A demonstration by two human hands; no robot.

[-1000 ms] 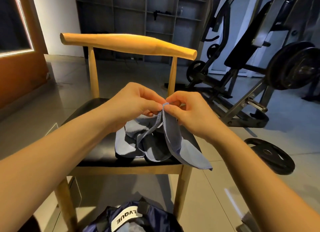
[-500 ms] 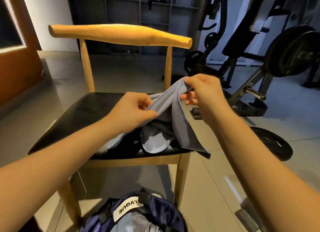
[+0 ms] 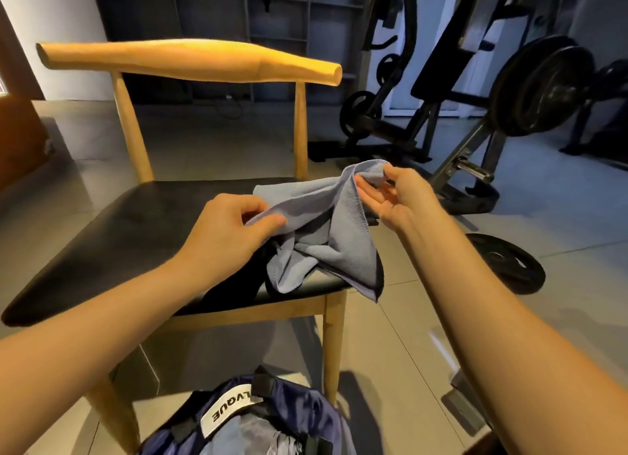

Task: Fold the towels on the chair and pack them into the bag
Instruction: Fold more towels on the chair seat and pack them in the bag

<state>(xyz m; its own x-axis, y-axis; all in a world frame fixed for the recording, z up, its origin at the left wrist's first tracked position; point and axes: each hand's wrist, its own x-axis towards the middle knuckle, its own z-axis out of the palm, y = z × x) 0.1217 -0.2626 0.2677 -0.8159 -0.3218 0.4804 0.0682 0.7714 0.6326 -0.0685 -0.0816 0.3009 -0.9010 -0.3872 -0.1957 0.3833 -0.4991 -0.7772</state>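
1. The chair [image 3: 136,237] has a black seat and a pale wood frame, and its back rail runs across the upper left.
2. The left hand [image 3: 231,234] is over the middle of the seat. Its thumb and forefinger are closed together on an edge of the towel [image 3: 326,237], and the other fingers are curled under.
3. The towel is blue-grey and stretches up and to the right between the two hands.
   - Its lower part lies bunched on the right front of the seat.
   - One corner hangs past the seat's front right edge.
   - Something dark lies beneath it, hard to tell from the black seat.
4. The bag [image 3: 306,417] is navy with a white label. It sits open on the floor in front of the chair, below the towel, with pale grey cloth showing inside.
5. The right hand [image 3: 397,196] is raised beyond the seat's right edge. Its thumb and forefinger nip the towel's top corner, and the remaining fingers are loosely spread.
6. A weight plate [image 3: 509,267] lies flat on the floor tiles to the right of the chair.
7. A weight machine [image 3: 543,87] loaded with plates stands behind, at far right.
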